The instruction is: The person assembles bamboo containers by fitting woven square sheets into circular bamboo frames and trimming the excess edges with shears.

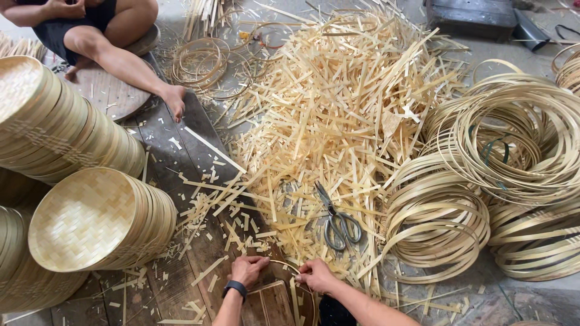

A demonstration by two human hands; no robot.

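no packages, labels, signs or screens show anywhere around the big heap of pale cut bamboo strips (338, 115).

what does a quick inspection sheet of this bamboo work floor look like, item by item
surface: dark wooden boards under a litter of offcuts
job's things: a bamboo ring lies on a wooden block under both hands
clutter: big heap of bamboo strips; grey scissors lie on it, shut
hands: left hand and right hand press on the ring rim; whether they grip it is unclear
cables: nothing seen
surroundings: stacks of woven trays to the left, coils of bamboo hoops to the right, a seated person's leg at top left
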